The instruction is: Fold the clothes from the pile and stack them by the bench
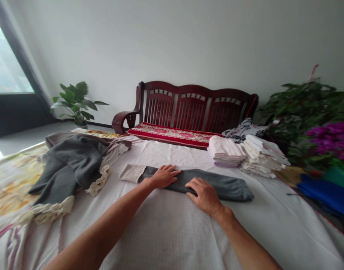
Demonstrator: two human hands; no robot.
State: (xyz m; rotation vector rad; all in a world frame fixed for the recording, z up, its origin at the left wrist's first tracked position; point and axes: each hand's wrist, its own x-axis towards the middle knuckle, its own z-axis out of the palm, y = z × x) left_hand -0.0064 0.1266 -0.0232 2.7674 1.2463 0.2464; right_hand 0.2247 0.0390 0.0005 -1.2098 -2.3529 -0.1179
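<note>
A pair of grey trousers (225,183) lies folded lengthwise into a long strip on the white cloth (172,232). Its cream textured cuff (132,173) points left. My left hand (165,176) rests flat on the strip near the cuff, palm down and fingers stretched out. At the near edge, around the middle of the strip, my right hand (202,193) has its fingers curled over the fabric and its thumb against that edge. Further left lies a loose, rumpled heap of grey garments (76,161) with cream ruffled cuffs.
Behind the fabric-covered surface stands a dark red wooden bench (189,105) with a red patterned cushion (174,135). Stacks of folded white cloths (225,150) sit at the back right. Blue fabric (326,193) and purple flowers (333,138) are far right; a potted plant (76,101) stands back left.
</note>
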